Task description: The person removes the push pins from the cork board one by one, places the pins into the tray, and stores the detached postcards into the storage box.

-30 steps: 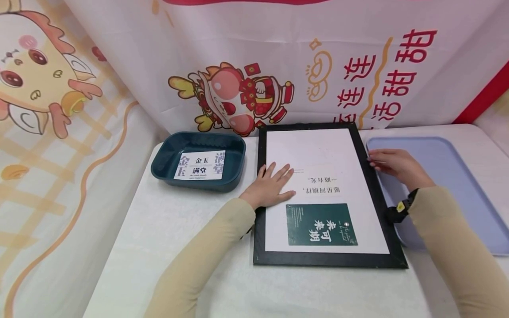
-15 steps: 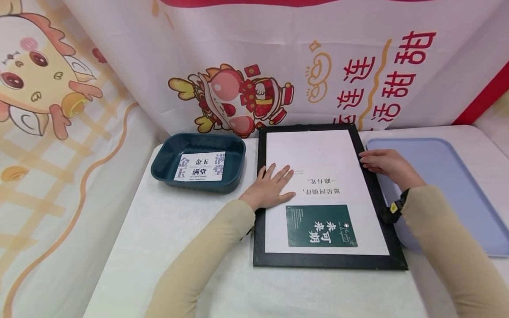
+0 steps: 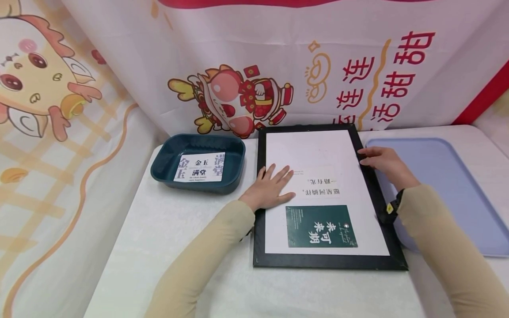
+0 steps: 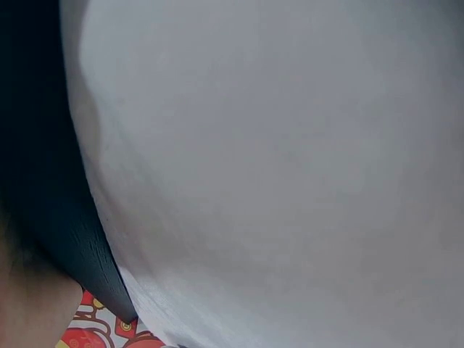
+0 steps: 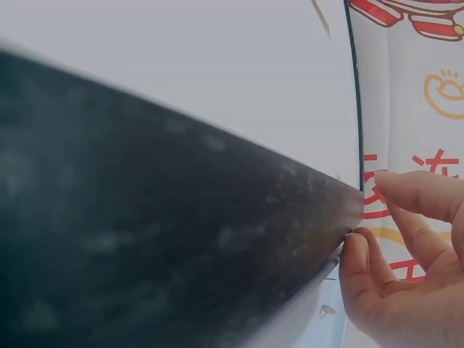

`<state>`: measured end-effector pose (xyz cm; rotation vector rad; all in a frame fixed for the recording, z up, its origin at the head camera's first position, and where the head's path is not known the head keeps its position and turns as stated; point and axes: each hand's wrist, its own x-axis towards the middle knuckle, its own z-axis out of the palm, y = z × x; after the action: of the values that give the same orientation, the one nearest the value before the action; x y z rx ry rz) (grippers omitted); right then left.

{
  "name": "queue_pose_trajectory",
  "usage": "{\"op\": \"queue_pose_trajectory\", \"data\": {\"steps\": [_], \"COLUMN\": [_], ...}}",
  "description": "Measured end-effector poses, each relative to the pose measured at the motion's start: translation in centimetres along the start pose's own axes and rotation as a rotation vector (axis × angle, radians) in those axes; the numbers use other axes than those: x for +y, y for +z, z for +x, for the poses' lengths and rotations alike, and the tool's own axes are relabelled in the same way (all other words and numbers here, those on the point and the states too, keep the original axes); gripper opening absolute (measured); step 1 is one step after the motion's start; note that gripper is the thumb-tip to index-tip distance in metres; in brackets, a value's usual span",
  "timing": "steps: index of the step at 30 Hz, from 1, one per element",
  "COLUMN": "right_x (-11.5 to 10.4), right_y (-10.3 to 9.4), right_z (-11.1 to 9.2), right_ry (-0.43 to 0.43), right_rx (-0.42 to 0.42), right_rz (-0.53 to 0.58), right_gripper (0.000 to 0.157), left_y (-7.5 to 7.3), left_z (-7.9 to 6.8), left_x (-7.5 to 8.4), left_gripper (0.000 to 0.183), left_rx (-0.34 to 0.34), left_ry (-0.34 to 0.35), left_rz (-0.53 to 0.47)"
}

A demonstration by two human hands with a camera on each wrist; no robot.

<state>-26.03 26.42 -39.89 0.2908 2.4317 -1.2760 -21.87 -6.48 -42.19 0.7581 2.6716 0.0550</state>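
Note:
A white board with a black frame [image 3: 331,260] lies on the table. My left hand [image 3: 268,187] rests spread and flat on its left side, over the frame and white surface. In the left wrist view only a bit of the hand [image 4: 36,312] shows beside the dark frame. My right hand [image 3: 387,164] is at the board's right rim, fingertips at the black edge. In the right wrist view its fingers [image 5: 417,196] are loosely bent near the frame's end, with nothing seen held. On the board lie a green card [image 3: 322,225] and a pale card with black characters [image 3: 318,185].
A dark teal basin [image 3: 159,170] with a white printed card [image 3: 200,167] inside stands left of the board. A pale blue tray [image 3: 449,190] lies on the right, partly under the right forearm. A printed cloth [image 3: 310,26] hangs behind the table.
My right hand has moved left from over the tray's edge onto the board's right rim. The left hand, the board and the cards stay in place.

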Motion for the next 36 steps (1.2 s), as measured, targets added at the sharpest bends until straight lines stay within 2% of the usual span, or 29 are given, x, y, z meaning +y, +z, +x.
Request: {"op": "queue_pose_trajectory", "data": {"steps": [12,18,24,36], "right_x": [0.18,0.02,0.02,0.21], "right_y": [-0.2,-0.34,-0.29,-0.27], "right_z": [0.14,0.3,0.33,0.28], "right_ry": [-0.025,-0.003,-0.022,-0.056], "right_rx": [-0.034,-0.077,-0.084,-0.093], "right_rz": [-0.064,-0.086,-0.093,-0.143], "right_gripper": [0.059,0.064,0.063,0.059], "left_y": [-0.37,-0.29,-0.3,-0.35], "left_z": [-0.04,0.32,0.32,0.03], "left_x": [0.12,0.11,0.13,0.12], "left_gripper": [0.072,0.083,0.092,0.09], "left_rx": [-0.011,-0.01,-0.002,0.037], "left_ry": [-0.009,-0.022,-0.024,0.005], "left_rz": [-0.007,-0.002,0.0,-0.052]}}
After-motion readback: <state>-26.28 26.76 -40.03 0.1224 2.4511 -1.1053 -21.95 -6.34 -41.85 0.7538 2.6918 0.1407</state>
